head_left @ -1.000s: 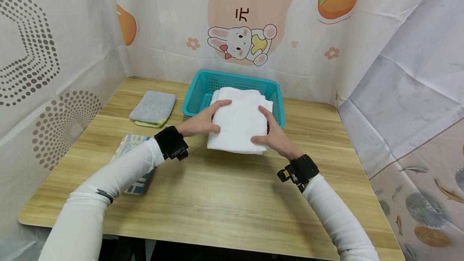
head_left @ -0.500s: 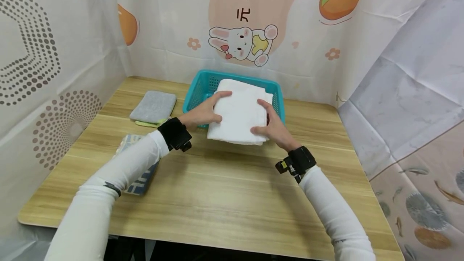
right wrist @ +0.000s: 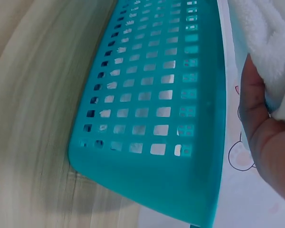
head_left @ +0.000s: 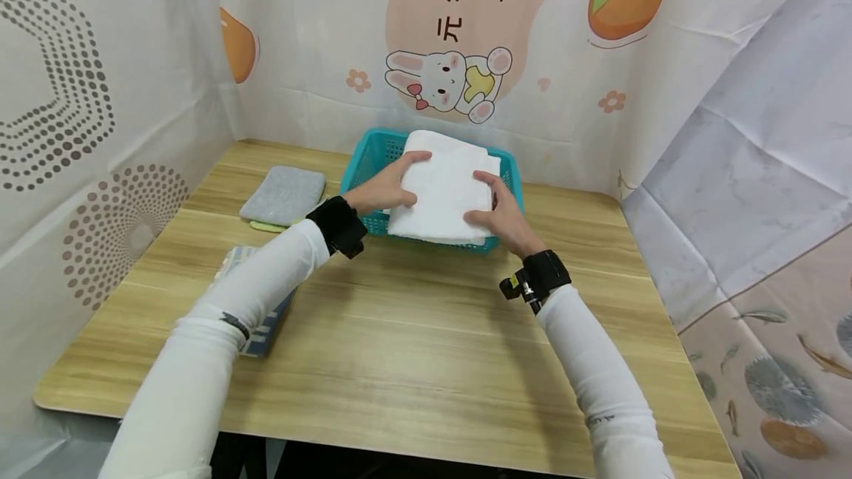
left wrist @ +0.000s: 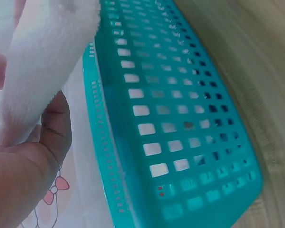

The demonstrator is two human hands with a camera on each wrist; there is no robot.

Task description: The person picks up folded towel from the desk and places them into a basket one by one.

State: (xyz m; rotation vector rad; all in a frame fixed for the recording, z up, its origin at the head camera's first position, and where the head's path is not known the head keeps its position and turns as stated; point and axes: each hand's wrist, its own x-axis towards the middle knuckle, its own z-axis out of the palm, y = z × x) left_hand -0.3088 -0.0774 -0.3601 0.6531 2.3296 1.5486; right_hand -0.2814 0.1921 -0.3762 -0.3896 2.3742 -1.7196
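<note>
A folded white towel (head_left: 444, 187) spans between my two hands, above the teal perforated basket (head_left: 364, 162) at the back of the table. My left hand (head_left: 388, 187) grips the towel's left edge, thumb on top and other fingers underneath. On the opposite edge my right hand (head_left: 504, 216) holds it the same way. In the left wrist view the towel (left wrist: 47, 66) hangs pinched beside the basket's rim (left wrist: 109, 137). The right wrist view has the towel's fluffy folds (right wrist: 270, 42) in the fingers, just past the basket wall (right wrist: 147, 161).
A folded grey cloth (head_left: 285, 196) with a yellow-green layer below lies left of the basket. Nearer, a blue-and-white patterned folded cloth (head_left: 265, 335) is partly hidden under the left sleeve. A printed curtain (head_left: 299, 102) stands right behind the basket.
Both hands have carried the white towel away from me, from in front of the basket to over it. The basket's front rim now shows below the towel.
</note>
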